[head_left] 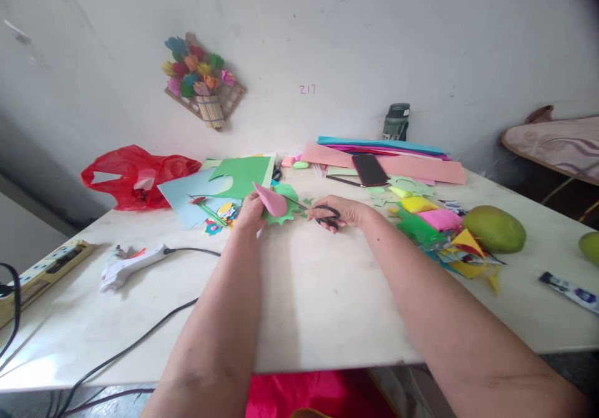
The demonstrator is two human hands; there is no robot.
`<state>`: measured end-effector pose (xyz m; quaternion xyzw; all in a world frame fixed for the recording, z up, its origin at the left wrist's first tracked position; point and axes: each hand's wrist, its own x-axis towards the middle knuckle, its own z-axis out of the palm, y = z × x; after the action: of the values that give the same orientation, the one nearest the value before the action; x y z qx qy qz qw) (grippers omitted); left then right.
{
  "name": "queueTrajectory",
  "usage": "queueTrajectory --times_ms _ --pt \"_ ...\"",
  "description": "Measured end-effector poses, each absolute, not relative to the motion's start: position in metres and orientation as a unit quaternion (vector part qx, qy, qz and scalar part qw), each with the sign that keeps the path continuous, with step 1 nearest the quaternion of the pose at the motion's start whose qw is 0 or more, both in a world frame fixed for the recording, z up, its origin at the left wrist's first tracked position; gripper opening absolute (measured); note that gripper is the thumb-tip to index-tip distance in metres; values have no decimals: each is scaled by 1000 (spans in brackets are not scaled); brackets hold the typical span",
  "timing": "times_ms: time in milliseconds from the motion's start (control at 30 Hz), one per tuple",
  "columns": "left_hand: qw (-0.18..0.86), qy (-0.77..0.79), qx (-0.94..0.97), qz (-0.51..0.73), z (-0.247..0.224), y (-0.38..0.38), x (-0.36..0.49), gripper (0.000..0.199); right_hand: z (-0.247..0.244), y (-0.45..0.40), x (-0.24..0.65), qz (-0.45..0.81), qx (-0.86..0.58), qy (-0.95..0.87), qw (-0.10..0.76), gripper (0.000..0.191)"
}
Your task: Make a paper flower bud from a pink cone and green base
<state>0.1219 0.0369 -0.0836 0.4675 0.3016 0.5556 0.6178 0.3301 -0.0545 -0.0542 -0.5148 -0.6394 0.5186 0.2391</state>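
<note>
My left hand [251, 212] is closed on a pink paper cone [274, 203] with a jagged green paper piece [286, 193] at its side. In my right hand [349, 211] are black-handled scissors [330, 217], fingers wrapped round the handles. The blades point left and reach the edge of the green paper. Small green scraps [306, 207] lie just by the blades. Beyond my left hand is a larger green sheet [248, 176] with a curved cutout, over a pale blue sheet [180, 194].
A white glue gun [133, 267] with a black cord lies at left, near a power strip [60, 268]. A red plastic bag [140, 174] sits behind. A phone [369, 170] rests on coloured paper. Bright clay packets [440, 218], scraps and a green fruit [493, 229] are at right.
</note>
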Motion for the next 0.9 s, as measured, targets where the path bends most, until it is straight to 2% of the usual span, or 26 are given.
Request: queueTrajectory --times_ms 467,900 --pt "621 291 473 553 -89 43 122 24 -51 -58 324 512 -520 -646 225 45" --pt "639 300 441 555 -87 41 122 24 -50 -59 322 521 -517 -634 244 34"
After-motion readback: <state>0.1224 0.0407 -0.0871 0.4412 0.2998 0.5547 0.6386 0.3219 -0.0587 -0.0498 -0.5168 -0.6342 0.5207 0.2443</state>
